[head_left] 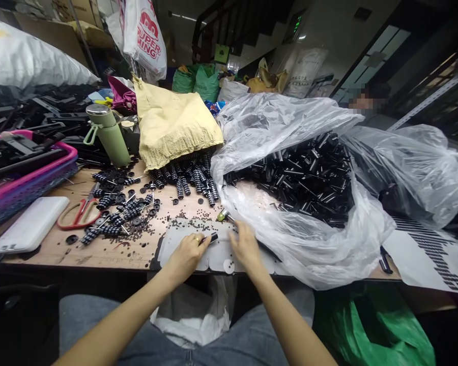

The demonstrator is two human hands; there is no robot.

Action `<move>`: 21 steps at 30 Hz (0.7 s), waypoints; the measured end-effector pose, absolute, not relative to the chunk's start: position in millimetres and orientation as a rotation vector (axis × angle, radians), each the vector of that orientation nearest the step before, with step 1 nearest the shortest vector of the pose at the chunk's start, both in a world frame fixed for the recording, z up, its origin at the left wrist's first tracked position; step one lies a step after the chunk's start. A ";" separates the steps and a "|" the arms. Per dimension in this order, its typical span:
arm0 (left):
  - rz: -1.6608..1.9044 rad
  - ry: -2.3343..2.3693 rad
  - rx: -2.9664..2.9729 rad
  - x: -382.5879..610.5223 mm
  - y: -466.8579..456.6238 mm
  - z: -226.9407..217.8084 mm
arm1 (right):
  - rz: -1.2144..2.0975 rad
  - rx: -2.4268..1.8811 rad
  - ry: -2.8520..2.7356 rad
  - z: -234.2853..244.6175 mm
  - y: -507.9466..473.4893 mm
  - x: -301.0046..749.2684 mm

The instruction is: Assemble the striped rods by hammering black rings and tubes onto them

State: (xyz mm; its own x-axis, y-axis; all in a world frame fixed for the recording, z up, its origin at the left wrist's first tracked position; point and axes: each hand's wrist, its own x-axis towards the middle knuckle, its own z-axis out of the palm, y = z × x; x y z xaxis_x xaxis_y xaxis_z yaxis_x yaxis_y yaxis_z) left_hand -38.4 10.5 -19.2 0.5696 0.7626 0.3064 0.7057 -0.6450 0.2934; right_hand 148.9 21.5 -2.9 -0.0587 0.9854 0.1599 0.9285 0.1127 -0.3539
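My left hand [189, 252] rests near the table's front edge, its fingers curled round a short black tube [212, 237] whose end sticks out to the right. My right hand [245, 245] lies just right of it, fingers bent down onto the white sheet [217, 256]; whether it grips anything is hidden. A small tool with a yellow-green tip [223, 216] lies just beyond both hands. Small black washers [191, 222] are scattered over the wood in front of my left hand.
A clear plastic bag [290, 127] full of black tubes [309, 175] fills the right. Ribbed black parts [191, 180] spill from a yellow bag [171, 122]. Left: red scissors [78, 213], white phone [30, 223], green flask [109, 134], pink crate [23, 178]. A person sits far right.
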 end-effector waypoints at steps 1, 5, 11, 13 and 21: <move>0.571 1.236 2.717 -40.8 11.4 -17.0 | 0.078 -2.014 -1.991 -1.3 25.4 157.6; 0.476 1.290 2.819 -46.7 14.8 -9.1 | -0.207 -2.282 -2.004 4.1 36.4 176.4; 0.511 1.367 2.842 -45.5 13.5 -10.3 | 0.207 -2.201 -1.987 34.9 4.0 170.8; 0.526 1.387 2.843 -43.9 11.7 -11.0 | 0.385 -2.092 -1.899 40.2 -16.6 164.9; 0.468 1.492 2.832 -35.4 4.4 -12.0 | 0.541 -2.035 -1.917 44.6 -43.2 158.4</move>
State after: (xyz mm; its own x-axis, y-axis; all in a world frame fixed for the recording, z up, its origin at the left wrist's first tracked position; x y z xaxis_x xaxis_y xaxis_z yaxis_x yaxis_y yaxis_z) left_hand -35.4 4.4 -12.0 0.5339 0.7921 0.2960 0.8191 -0.5713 0.0515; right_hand 158.4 -43.2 44.6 0.0425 0.9966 -0.0706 0.8864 -0.0703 -0.4575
